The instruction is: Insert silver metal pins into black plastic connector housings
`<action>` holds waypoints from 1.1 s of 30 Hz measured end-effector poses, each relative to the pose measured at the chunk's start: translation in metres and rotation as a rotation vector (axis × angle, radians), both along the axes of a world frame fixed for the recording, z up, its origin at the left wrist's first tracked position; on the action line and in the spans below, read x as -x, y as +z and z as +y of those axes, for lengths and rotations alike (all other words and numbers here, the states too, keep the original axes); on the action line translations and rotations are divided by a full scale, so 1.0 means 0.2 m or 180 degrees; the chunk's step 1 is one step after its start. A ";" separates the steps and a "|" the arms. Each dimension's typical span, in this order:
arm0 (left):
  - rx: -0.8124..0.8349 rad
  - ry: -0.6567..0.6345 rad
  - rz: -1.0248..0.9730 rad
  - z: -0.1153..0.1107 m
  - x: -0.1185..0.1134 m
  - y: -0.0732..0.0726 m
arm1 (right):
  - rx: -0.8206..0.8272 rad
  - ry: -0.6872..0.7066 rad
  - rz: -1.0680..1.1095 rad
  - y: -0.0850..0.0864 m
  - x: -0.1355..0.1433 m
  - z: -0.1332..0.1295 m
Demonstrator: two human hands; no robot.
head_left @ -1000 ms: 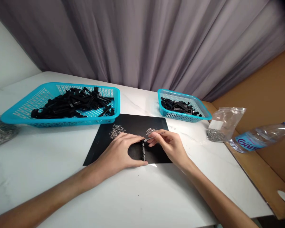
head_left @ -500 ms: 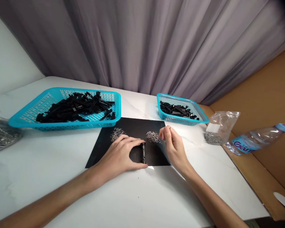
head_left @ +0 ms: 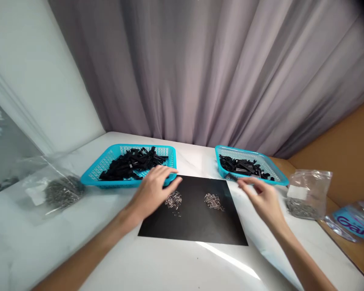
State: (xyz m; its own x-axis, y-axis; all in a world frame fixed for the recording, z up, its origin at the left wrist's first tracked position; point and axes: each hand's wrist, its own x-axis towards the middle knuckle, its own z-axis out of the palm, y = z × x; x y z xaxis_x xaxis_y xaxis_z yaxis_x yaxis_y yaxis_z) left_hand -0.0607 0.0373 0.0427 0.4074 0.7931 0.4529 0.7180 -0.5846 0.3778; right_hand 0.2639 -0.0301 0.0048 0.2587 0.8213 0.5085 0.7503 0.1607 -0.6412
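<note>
My left hand point(head_left: 154, 189) is open, fingers stretched beside the front right corner of the larger blue basket point(head_left: 109, 184), which holds a heap of black plastic parts point(head_left: 133, 161). My right hand point(head_left: 262, 196) pinches a slim black plastic part point(head_left: 231, 176) at the front wall of the smaller blue basket point(head_left: 279, 169); motion blurs its outline. More black parts point(head_left: 244, 165) lie in that basket. Between my hands, two piles of small metal pins, a left pile point(head_left: 173, 200) and a right pile point(head_left: 214, 201), rest on a black mat point(head_left: 194, 226).
At the left lies a clear bag point(head_left: 63, 192) of small metal pieces. Another clear bag point(head_left: 305, 206) stands on the right, with a plastic bottle point(head_left: 353, 220) beyond it. A grey curtain point(head_left: 185, 72) hangs behind the white table point(head_left: 157, 262).
My left hand has let go of the black part and moved up toward the larger basket. My right hand has carried a black part to the smaller basket. The view has shifted.
</note>
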 end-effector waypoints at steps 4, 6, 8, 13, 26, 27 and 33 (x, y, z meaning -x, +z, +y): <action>0.0660 0.0739 0.0526 0.19 0.19 0.09 | -0.0297 -0.1173 -0.0953 -0.01 -0.26 0.10; 0.0998 0.0895 0.0710 0.26 0.24 0.10 | -0.0378 -0.1216 -0.1095 -0.05 -0.30 0.11; 0.1217 0.1030 0.0890 0.31 0.25 0.11 | -0.0434 -0.1023 -0.1107 -0.10 -0.27 0.09; 0.1510 0.1138 0.1168 0.39 0.21 0.13 | -0.0375 0.0205 -0.0988 -0.13 0.01 0.00; 0.1186 0.0423 0.0107 0.29 0.20 0.18 | 0.0199 0.2086 -0.1850 -0.10 0.60 -0.18; 0.1203 0.0182 -0.0035 0.25 0.18 0.19 | 0.0205 0.2095 -0.1881 -0.11 0.60 -0.18; 0.2305 -0.1403 -0.1705 -0.01 0.01 0.15 | -0.0042 0.1672 -0.1415 -0.16 0.56 -0.14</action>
